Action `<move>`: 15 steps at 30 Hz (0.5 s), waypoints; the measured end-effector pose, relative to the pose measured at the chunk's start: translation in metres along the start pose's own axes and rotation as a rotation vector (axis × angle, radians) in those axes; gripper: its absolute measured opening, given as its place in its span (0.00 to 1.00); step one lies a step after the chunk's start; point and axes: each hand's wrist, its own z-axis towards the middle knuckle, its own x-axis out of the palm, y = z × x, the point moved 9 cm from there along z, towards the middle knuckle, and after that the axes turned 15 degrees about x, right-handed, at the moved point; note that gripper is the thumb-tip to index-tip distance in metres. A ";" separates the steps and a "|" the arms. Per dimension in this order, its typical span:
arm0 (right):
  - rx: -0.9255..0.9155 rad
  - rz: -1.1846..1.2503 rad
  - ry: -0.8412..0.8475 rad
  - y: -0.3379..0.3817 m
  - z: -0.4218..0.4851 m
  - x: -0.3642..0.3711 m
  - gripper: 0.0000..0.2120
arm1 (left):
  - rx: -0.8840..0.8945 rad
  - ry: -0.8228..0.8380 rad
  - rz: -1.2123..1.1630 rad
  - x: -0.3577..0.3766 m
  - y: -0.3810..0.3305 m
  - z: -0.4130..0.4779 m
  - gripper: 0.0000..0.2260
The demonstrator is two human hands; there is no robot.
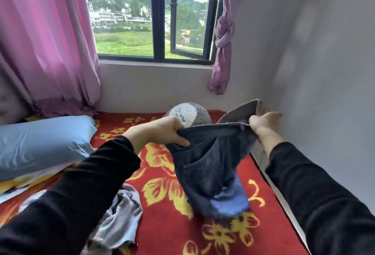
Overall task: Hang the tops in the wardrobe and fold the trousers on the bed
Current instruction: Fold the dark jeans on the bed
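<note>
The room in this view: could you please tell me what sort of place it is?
Probably a bedroom: a bed with a red floral blanket, a blue pillow, and a curtained window.

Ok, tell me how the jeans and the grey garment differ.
The jeans are dark blue; the grey garment is pale. The jeans hang stretched between left hand and right hand, lower end on the blanket; the grey garment lies crumpled, untouched. Neither is folded yet.

Pillow (pixel 40 143) left of trousers (pixel 209 159), on bed (pixel 166 232)
</note>
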 end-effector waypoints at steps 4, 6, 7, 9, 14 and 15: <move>0.122 -0.175 0.026 -0.048 0.006 -0.012 0.19 | 0.054 0.153 0.230 -0.022 -0.028 0.021 0.06; 0.211 -0.240 0.084 -0.079 0.023 -0.006 0.19 | 0.090 0.193 0.357 -0.029 -0.026 0.022 0.06; 0.241 -0.244 0.101 -0.093 0.042 -0.004 0.20 | 0.084 0.195 0.473 -0.036 -0.021 0.021 0.07; 0.325 -0.168 0.195 -0.111 0.056 0.001 0.15 | -0.034 0.205 0.626 -0.054 0.002 0.012 0.07; 0.289 0.022 0.361 -0.043 -0.001 -0.005 0.17 | -0.394 0.141 0.616 -0.103 0.049 -0.018 0.10; 0.260 0.110 0.383 -0.025 -0.002 -0.006 0.16 | -0.407 0.065 0.605 -0.117 0.046 -0.022 0.09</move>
